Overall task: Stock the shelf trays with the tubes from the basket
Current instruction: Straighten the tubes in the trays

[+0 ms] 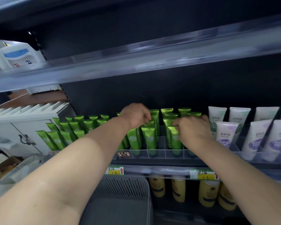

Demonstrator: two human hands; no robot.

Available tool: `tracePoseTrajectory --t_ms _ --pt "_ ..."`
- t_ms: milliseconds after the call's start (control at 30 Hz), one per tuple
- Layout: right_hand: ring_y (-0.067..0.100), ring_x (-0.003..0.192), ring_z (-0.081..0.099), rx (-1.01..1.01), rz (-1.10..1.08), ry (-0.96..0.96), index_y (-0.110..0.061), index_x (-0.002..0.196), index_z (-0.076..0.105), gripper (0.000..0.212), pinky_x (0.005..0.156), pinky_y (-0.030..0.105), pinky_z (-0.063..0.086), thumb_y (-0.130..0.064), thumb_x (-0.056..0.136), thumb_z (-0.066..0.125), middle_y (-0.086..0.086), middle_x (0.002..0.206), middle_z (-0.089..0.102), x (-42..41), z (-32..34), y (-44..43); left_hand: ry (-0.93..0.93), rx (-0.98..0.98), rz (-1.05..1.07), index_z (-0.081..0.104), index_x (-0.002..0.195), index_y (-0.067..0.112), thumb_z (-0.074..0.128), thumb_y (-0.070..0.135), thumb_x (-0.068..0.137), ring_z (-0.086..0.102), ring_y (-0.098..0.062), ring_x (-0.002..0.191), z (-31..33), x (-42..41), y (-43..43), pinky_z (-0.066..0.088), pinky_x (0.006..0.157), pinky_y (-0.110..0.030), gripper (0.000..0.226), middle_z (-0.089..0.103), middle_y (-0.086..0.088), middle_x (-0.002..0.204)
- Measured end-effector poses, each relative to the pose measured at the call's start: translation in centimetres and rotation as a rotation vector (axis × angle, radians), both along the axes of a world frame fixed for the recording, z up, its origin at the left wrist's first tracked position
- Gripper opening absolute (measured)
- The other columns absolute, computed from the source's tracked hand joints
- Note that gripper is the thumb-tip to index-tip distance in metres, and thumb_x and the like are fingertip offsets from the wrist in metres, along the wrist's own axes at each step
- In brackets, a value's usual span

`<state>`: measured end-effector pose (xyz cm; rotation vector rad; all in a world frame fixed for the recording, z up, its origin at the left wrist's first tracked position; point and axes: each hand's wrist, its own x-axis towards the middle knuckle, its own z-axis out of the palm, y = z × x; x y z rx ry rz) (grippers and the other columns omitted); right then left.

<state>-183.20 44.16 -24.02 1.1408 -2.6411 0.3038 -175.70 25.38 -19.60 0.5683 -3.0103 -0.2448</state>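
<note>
Glossy green tubes (150, 138) upright, caps down, rowed in clear divided tray (157, 154) on dark shelf (161, 161). Left hand (136, 115) pinching crimped top of one tube; right hand (193, 129) curled round neighbouring tube's top. White-purple tubes (225, 135) just right. Grey basket (123, 187) below, partly behind forearm. Yellow bottles (178, 189) beneath.

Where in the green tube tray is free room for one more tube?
One narrow gap shows in the clear tray, at its front, between the green tube below the left hand and the one that the right hand pinches. Green rows leftward and white tubes rightward are packed.
</note>
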Motion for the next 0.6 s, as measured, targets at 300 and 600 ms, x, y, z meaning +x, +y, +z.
tracePoseTrajectory --t_ms 300,600 --pt "0.019 0.105 0.056 -0.080 0.036 -0.027 -0.037 0.113 0.065 0.031 0.095 0.039 0.033 -0.020 0.088 0.061 -0.005 0.099 0.069 0.93 -0.02 -0.48 0.027 0.021 -0.001 0.074 0.099 0.025 0.070 0.021 0.085 0.062 -0.008 0.101 -0.20 0.47 -0.21 0.047 0.097 -0.028 0.015 0.070 0.010 0.107" --pt "0.022 0.113 0.049 -0.024 0.069 -0.052 -0.036 0.120 0.059 0.029 0.090 0.040 0.033 -0.026 0.094 0.050 -0.001 0.105 0.067 1.02 0.03 -0.61 0.028 0.021 0.013 0.072 0.104 0.027 0.069 0.023 0.086 0.061 -0.008 0.105 -0.16 0.84 -0.16 0.047 0.098 -0.028 0.019 0.069 0.011 0.111"
